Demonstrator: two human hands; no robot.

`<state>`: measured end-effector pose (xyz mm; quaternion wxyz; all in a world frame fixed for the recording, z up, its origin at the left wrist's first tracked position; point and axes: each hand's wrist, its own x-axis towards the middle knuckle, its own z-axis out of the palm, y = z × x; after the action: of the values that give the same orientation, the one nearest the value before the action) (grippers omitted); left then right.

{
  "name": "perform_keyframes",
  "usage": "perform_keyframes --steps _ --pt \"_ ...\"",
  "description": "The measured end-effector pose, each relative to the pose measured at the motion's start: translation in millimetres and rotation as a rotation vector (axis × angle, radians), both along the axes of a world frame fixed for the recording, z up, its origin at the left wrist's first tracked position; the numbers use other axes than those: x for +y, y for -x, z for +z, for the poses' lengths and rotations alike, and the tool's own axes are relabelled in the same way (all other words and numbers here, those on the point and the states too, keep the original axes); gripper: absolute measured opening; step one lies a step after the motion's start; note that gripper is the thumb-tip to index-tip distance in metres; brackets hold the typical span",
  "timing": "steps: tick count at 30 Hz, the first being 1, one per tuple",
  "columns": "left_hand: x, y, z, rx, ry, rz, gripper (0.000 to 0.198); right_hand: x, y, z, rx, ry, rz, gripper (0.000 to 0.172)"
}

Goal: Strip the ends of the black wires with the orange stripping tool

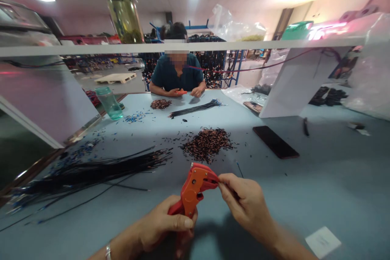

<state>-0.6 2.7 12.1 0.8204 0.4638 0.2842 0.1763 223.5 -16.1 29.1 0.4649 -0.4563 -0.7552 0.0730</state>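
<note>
My left hand (170, 221) is wrapped round the handles of a red and orange wire stripper (192, 189), its head tilted up and to the right. At the tool's jaws, the thumb and forefinger of my right hand (243, 197) pinch together; what they hold is hidden or too small to make out. Beyond the stripper lies a heap of short black and copper-coloured pieces (209, 144). A long bundle of black wires (106, 170) stretches across the left of the table, with blue tips at its near end.
Across the table a co-worker (176, 73) holds an orange tool. A dark phone (276, 142) lies to the right, a white paper square (323, 241) nearer me. A green bottle (109, 103) stands back left. A white shelf (198, 46) spans above the table.
</note>
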Motion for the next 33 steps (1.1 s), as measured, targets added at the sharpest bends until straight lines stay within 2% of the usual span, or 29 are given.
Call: perform_keyframes --steps 8,16,26,33 --pt "-0.1 -1.7 0.3 0.008 -0.030 -0.021 0.039 0.1 -0.8 -2.6 -0.041 -0.018 -0.005 0.021" --pt "-5.4 -7.0 -6.9 0.007 -0.030 0.007 0.044 -1.2 -0.6 -6.6 -0.060 -0.103 -0.035 0.019" --pt "-4.8 -7.4 -3.4 0.000 0.029 0.055 0.046 0.9 0.4 -9.6 -0.075 -0.083 -0.047 0.019" --pt "-1.1 -3.3 0.2 -0.042 -0.033 0.025 0.046 6.0 -4.3 -15.2 -0.086 -0.038 -0.049 0.020"
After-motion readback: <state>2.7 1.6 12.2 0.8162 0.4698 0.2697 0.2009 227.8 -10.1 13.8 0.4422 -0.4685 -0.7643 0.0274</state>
